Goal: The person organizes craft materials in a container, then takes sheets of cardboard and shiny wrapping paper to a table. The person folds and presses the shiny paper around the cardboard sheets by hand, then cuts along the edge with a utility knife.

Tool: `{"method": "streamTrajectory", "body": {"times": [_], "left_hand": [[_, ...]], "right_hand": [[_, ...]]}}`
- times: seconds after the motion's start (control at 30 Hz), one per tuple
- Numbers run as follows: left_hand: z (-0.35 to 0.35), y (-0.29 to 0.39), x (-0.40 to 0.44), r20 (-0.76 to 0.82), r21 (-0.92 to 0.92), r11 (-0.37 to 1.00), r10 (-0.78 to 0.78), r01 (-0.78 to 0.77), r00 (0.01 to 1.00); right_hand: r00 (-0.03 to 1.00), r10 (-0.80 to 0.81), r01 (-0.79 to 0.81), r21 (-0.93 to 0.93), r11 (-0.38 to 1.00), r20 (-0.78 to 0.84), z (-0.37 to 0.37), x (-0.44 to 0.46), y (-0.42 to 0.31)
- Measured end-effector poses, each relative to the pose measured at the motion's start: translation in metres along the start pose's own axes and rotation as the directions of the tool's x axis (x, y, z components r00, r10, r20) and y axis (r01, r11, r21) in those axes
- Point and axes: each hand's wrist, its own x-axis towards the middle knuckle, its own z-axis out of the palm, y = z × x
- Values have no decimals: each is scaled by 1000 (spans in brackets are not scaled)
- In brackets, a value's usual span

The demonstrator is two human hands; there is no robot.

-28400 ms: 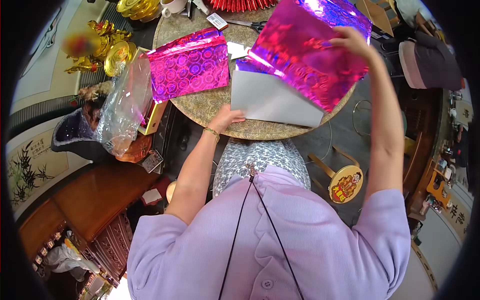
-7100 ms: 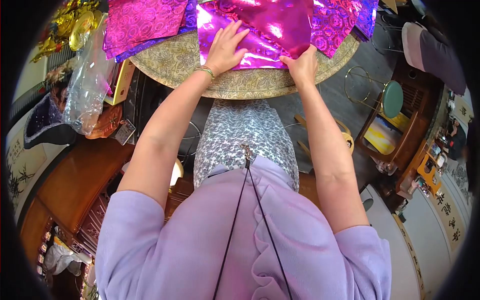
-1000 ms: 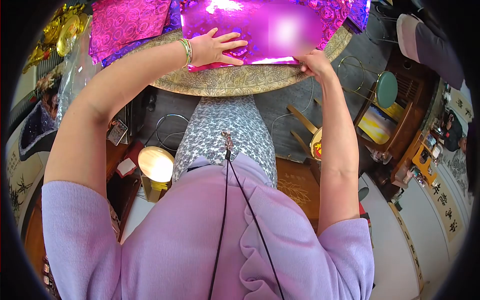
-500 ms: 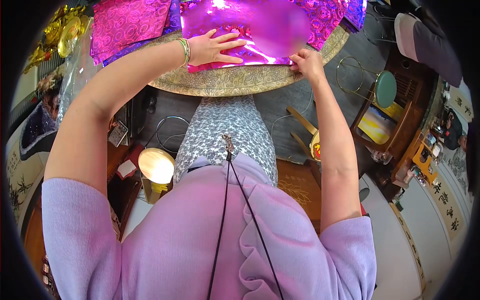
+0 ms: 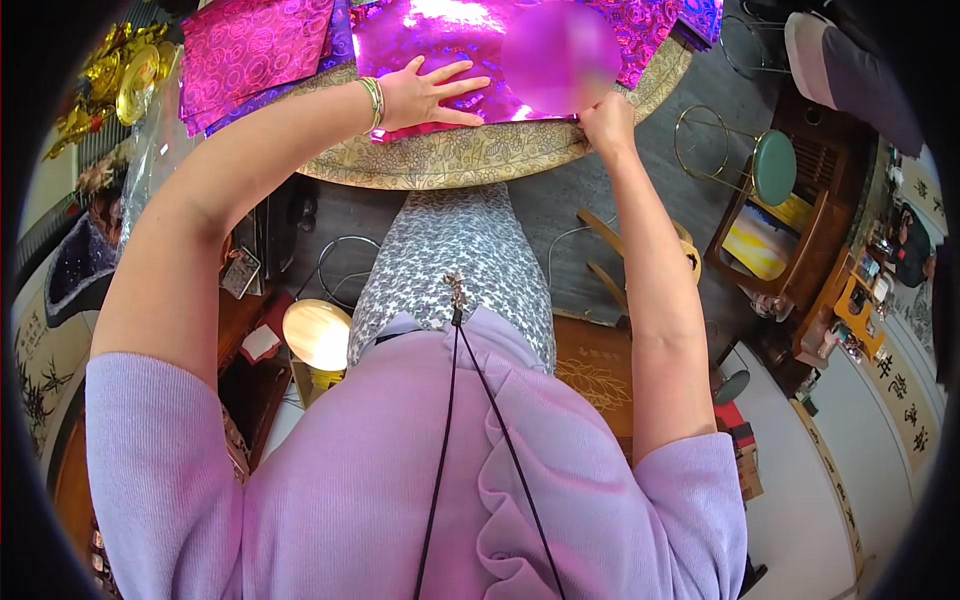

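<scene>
A shiny magenta foil sheet (image 5: 440, 50) lies near the front edge of the round patterned table (image 5: 430, 165). My left hand (image 5: 425, 95) rests flat on its lower left part, fingers spread. At the sheet's lower right corner, my right hand (image 5: 608, 122) is closed on the edge; its fingertips are partly hidden by a blurred patch. Pink patterned foil (image 5: 250, 45) lies to the left, over purple foil. More patterned foil (image 5: 645, 40) shows at the right, beside a blue-purple piece (image 5: 700, 18).
Gold ornaments (image 5: 135, 85) and a clear plastic bag (image 5: 150, 170) are at the left. A green round stool (image 5: 774, 168) stands to the right of the table, near dark wooden furniture (image 5: 810, 130). A round pale seat (image 5: 317, 335) is below left.
Compared with a second ago, my right hand has shifted slightly left along the sheet's front edge and its fingers are more closed. My left hand stays spread on the foil.
</scene>
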Motion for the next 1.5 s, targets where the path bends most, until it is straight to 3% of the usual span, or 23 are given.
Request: {"method": "streamTrajectory", "body": {"times": [0.3,0.43,0.5,0.53,0.6,0.77,0.93,1.13,1.3,1.43,1.5], "left_hand": [[-5,2,-1,31,-4,1000,-12,12,999],[-8,1,-3,23,-5,1000,-11,11,1000],[-2,-2,-2,3,-15,1000,-13,13,1000],[3,-2,0,-13,-27,1000,-10,10,1000],[9,-3,3,-45,-48,999,2,-5,999],[-13,-1,-3,76,-78,997,18,-12,997],[0,-1,0,-29,-61,998,2,-4,1000],[-5,0,0,7,-58,998,-2,3,1000],[-24,0,-5,95,-84,996,-7,15,995],[-23,2,-6,82,-99,995,-5,13,997],[-8,-2,-6,22,-125,992,-3,6,1000]], "right_hand": [[998,30,-37,-125,991,-58,-2,-7,-9],[917,-261,136,-380,915,-300,0,-15,-14],[816,-542,411,-454,790,-204,8,-21,-16],[815,-543,413,-455,789,-203,21,-29,-16],[592,-804,707,-521,478,65,48,-45,-14],[711,-684,677,-426,601,164,44,-56,-1],[693,-708,692,-404,598,137,36,-53,14],[699,-692,712,-273,647,182,28,-43,13],[789,-612,614,-107,782,61,44,-9,-31],[656,-743,602,-500,622,-133,84,19,-38],[654,-747,626,-471,621,-116,87,18,-39]]}}
